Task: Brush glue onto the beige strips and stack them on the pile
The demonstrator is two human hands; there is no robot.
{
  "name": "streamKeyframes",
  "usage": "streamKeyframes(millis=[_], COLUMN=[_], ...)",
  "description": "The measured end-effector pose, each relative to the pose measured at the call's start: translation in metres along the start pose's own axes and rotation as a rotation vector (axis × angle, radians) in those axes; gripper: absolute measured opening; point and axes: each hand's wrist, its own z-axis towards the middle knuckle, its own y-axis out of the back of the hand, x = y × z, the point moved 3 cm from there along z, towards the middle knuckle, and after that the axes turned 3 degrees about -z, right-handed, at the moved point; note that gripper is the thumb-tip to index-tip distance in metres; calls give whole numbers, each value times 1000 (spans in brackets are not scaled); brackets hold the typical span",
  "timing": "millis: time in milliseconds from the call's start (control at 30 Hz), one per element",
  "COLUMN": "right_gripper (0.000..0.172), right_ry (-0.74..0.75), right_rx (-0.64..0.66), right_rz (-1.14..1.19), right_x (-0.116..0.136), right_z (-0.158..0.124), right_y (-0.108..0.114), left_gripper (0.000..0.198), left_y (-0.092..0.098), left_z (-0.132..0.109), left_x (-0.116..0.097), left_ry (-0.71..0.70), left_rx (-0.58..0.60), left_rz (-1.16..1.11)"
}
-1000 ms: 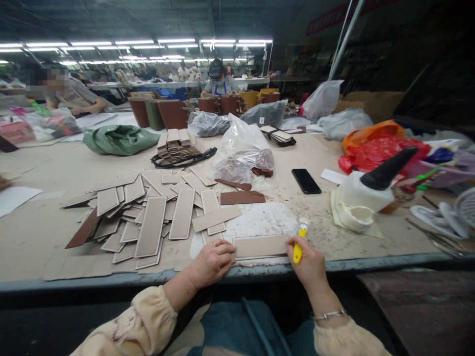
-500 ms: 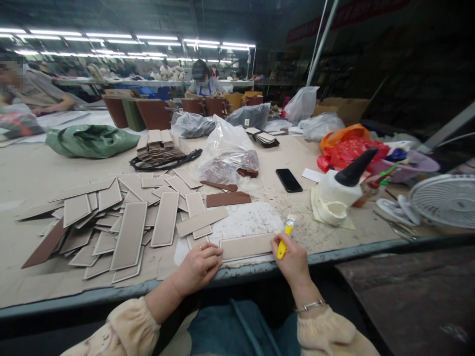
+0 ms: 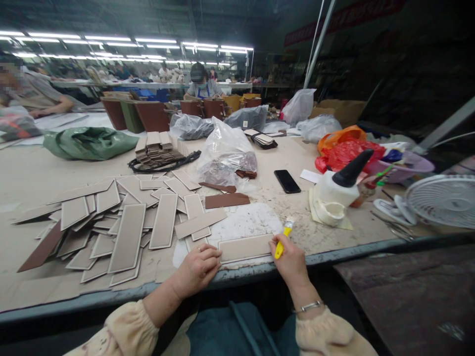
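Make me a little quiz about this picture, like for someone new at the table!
1. Which hand holds the yellow brush?
2. True or false: the black phone is inside the green bag.
3. What lies between the left hand and the right hand? A) a fan B) a beige strip C) an orange bag

Key: 1. The right hand. 2. False; it lies on the table. 3. B.
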Motion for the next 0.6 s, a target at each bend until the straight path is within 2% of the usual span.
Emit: streamKeyframes(millis=[333, 600], right_gripper=[19, 17], right_ry=[18, 39], right_rx=[16, -1], right_rz=[-92, -62], right_x=[3, 4], right_z=[-1, 0], right_y=[1, 1], left_gripper=[16, 14], left_y=[-1, -1], left_z=[0, 0], left_x=[0, 0], left_ry=[8, 1], left_rx=[14, 0], left_rz=[-1, -9])
